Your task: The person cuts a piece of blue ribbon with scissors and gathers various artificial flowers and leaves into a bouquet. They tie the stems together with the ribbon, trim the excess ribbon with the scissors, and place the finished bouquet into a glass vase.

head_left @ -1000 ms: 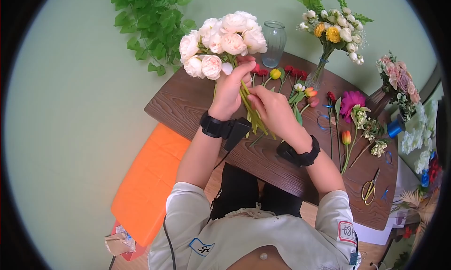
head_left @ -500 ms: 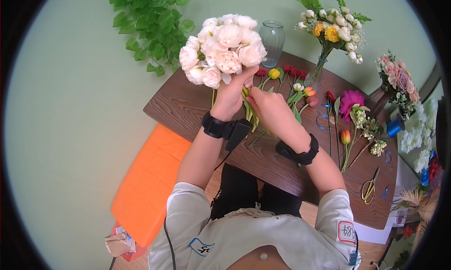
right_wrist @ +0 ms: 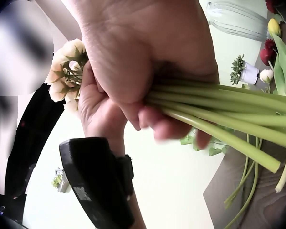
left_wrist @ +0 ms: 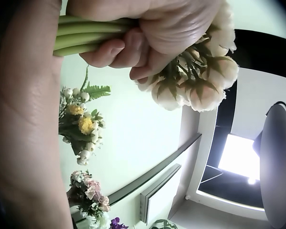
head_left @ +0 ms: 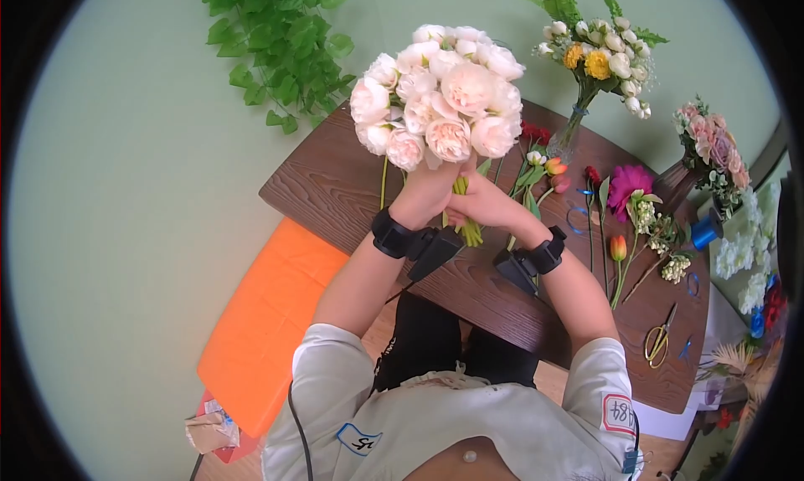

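Above the table a round bouquet of pale pink and white peonies (head_left: 448, 96) is held upright. The left hand (head_left: 425, 194) grips its stems just under the blooms; in the left wrist view that hand (left_wrist: 167, 33) has its fingers curled round them. Lower down, the right hand (head_left: 486, 200) is wrapped round the same green stems (head_left: 471, 230). From the right wrist view, the right hand (right_wrist: 148, 52) closes on the thick stems (right_wrist: 229, 107), whose cut ends fan out below it.
On the dark wooden table (head_left: 322, 167) lie loose tulips, a magenta flower (head_left: 628, 186) and gold-handled scissors (head_left: 658, 343). Blue ribbon (head_left: 706, 230) stands at the right. A vase of white and yellow flowers (head_left: 599, 62) is at the back. An orange cover (head_left: 268, 313) is at the left.
The bouquet has moved right and now hides the empty glass vase in the head view. Its blooms face more toward the head camera, and the right hand has wrapped round the stems.
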A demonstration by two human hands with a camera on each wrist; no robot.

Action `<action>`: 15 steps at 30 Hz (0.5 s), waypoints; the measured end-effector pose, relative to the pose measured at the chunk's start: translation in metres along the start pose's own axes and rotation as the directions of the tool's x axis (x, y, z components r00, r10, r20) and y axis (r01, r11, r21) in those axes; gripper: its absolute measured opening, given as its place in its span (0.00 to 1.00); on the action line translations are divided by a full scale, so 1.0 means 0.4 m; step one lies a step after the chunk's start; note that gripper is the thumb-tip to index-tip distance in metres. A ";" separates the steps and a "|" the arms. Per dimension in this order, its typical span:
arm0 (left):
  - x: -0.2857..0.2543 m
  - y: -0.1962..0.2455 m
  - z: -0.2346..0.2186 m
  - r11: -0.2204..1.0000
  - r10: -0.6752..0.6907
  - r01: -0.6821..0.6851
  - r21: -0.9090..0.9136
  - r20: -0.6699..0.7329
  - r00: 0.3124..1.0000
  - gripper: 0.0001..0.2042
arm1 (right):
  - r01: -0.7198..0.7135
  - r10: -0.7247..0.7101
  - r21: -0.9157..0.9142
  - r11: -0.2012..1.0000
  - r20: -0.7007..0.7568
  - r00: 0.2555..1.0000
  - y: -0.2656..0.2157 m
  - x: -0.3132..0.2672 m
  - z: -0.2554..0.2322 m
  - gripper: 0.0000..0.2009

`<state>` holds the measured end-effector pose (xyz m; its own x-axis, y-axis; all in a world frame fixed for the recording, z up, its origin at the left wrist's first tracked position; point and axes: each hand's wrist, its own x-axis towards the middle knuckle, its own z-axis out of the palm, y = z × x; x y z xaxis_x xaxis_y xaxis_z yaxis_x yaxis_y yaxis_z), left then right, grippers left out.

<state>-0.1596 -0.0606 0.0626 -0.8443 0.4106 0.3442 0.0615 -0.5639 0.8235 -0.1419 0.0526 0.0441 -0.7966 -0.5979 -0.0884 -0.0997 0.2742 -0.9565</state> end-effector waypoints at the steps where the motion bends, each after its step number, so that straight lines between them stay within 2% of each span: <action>1: 0.003 0.001 -0.003 0.997 0.068 -0.062 -0.045 0.123 0.990 0.07 | 0.002 0.003 0.031 1.000 -0.166 0.986 -0.009 -0.005 0.016 0.16; 2: 0.010 0.006 -0.005 1.000 0.000 0.001 -0.006 0.115 0.993 0.06 | 0.009 0.012 0.062 0.998 -0.327 0.945 -0.015 -0.005 0.030 0.15; 3: 0.006 0.008 -0.009 1.000 -0.002 0.003 -0.007 0.115 0.993 0.06 | 0.007 0.014 0.064 0.998 -0.328 0.945 -0.009 0.003 0.038 0.15; 4: 0.002 0.014 -0.012 0.994 0.024 -0.041 0.101 0.161 0.987 0.05 | 0.168 -0.163 -0.030 0.985 -0.454 0.876 0.003 0.014 0.047 0.14; 5: -0.002 0.019 -0.014 0.975 0.045 -0.089 0.204 0.209 0.977 0.04 | 0.307 -0.334 -0.144 0.941 -0.553 0.763 0.013 0.022 0.054 0.13; 6: 0.005 0.026 -0.013 0.998 -0.030 0.013 0.067 0.271 0.962 0.04 | 0.302 -0.328 -0.141 0.943 -0.557 0.763 0.021 0.029 0.053 0.13; 7: 0.010 0.024 -0.018 0.998 -0.037 0.020 0.065 0.271 0.962 0.04 | 0.250 -0.254 -0.083 0.965 -0.550 0.795 0.019 0.038 0.047 0.11; 8: 0.015 0.023 -0.024 0.999 0.010 -0.025 0.048 0.288 0.957 0.04 | 0.197 -0.180 -0.025 0.980 -0.539 0.823 0.018 0.046 0.044 0.09; 9: 0.014 0.024 -0.030 0.997 0.057 -0.070 0.031 0.304 0.951 0.07 | 0.195 -0.174 -0.019 0.981 -0.539 0.824 0.017 0.050 0.044 0.09; 10: 0.006 0.050 -0.021 0.992 0.039 -0.073 0.105 0.290 0.956 0.07 | 0.196 -0.159 0.027 0.980 -0.487 0.859 -0.002 0.049 0.047 0.07; 11: 0.000 0.067 -0.024 0.992 0.034 -0.067 0.106 0.288 0.957 0.07 | 0.195 -0.145 0.072 0.978 -0.432 0.890 -0.013 0.052 0.052 0.06; 12: -0.003 0.081 -0.031 0.990 -0.085 0.053 0.134 0.245 0.966 0.06 | 0.306 -0.239 0.097 0.947 -0.425 0.873 -0.006 0.063 0.059 0.04; 13: -0.006 0.091 -0.042 0.973 -0.201 0.172 0.156 0.199 0.959 0.05 | 0.305 -0.236 0.101 0.947 -0.425 0.874 -0.010 0.067 0.067 0.04; 15: -0.005 0.076 -0.092 0.965 -0.223 0.182 0.188 0.224 0.949 0.06 | 0.306 -0.229 0.326 0.895 -0.254 0.940 -0.019 0.070 0.083 0.03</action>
<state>-0.1756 -0.1047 0.0704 -0.6958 0.6756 0.2438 0.0055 -0.3343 0.9424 -0.1436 0.0086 0.0395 -0.8772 -0.4334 0.2068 -0.1390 -0.1831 -0.9732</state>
